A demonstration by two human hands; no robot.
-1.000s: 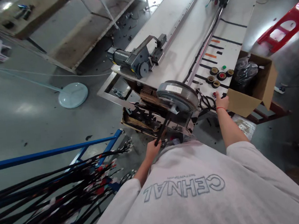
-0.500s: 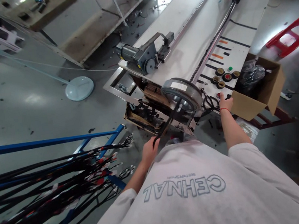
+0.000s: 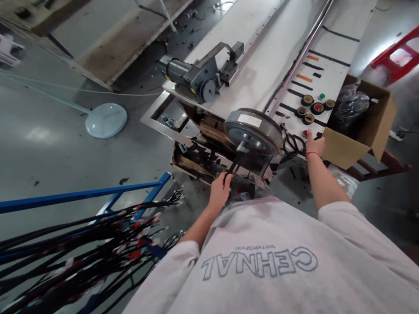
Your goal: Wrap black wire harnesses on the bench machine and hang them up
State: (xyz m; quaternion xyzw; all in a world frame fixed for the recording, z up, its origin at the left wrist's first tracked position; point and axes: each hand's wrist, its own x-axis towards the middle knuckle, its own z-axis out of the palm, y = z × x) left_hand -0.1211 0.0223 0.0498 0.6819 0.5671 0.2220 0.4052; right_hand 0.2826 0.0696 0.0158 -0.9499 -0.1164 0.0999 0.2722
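Observation:
My left hand (image 3: 220, 191) is closed on a black cable (image 3: 234, 163) that runs into the middle of a round grey wheel-like drum (image 3: 254, 131). From the drum a long rail (image 3: 299, 62) with dark cable along it stretches up the white table (image 3: 256, 69). My right hand (image 3: 314, 145) rests at the table's near right edge, by a red button (image 3: 305, 133); whether its fingers hold anything is hidden. Black-handled scissors (image 3: 293, 143) lie just left of it. Several tape rolls (image 3: 308, 118) sit beyond it.
A cardboard box (image 3: 347, 147) with a plastic bag stands at the right. A motor unit (image 3: 193, 76) is mounted on the table's left side. Black cable bundles (image 3: 101, 238) hang on a blue frame (image 3: 67, 197) at the left. A red plastic stool (image 3: 404, 54) is farther right.
My left hand has moved up and right, nearer the drum, with the cable in it. The clamp-like device far up the rail shows slightly farther away. My right hand stays in place.

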